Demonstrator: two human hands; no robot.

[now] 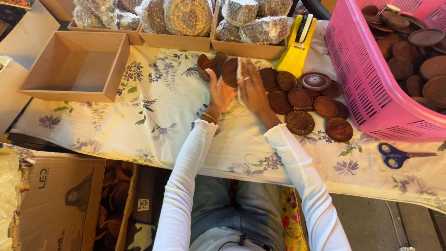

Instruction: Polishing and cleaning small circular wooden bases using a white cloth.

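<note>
My left hand and my right hand face each other on the flowered tablecloth, pressing a small upright stack of round brown wooden discs between them. A thin clear wrap seems to lie against the stack by my right palm. More loose brown discs lie flat just right of my right hand, some carved. A couple of other discs stand behind my left hand.
An empty shallow cardboard box sits at the left. Boxes of bubble-wrapped bundles line the back. A yellow tape dispenser, a pink basket full of discs and blue scissors are at the right. A cardboard carton stands below.
</note>
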